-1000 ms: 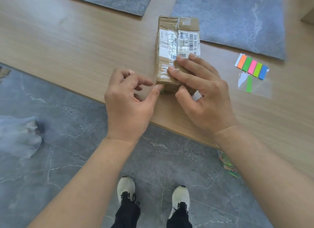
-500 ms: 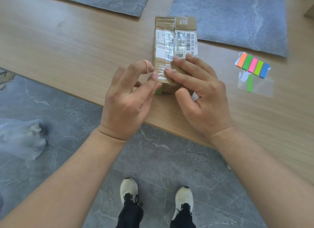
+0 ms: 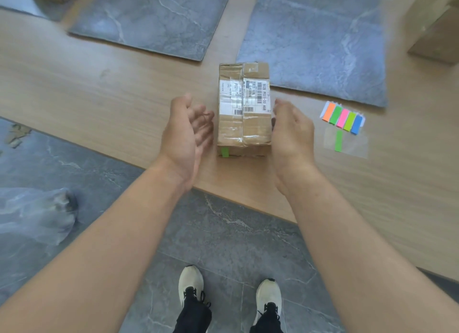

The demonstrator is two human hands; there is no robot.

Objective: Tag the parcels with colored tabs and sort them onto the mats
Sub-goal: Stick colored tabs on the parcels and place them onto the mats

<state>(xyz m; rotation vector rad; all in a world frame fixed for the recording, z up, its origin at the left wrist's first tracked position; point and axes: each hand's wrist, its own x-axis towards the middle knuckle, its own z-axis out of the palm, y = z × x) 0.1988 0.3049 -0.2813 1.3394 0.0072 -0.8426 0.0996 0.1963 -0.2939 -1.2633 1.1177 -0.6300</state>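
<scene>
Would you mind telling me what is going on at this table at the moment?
A person stands at the table with a parcel in front of them. A green tab is stuck on its near face. The left hand and right hand are open on either side of it, neither gripping it. The spare tabs lie to its right. The parcel lies mostly on bare table, not yet sorted onto the left mat or right mat.

Left hand [image 3: 185, 136], right hand [image 3: 293, 134], palms inward
</scene>
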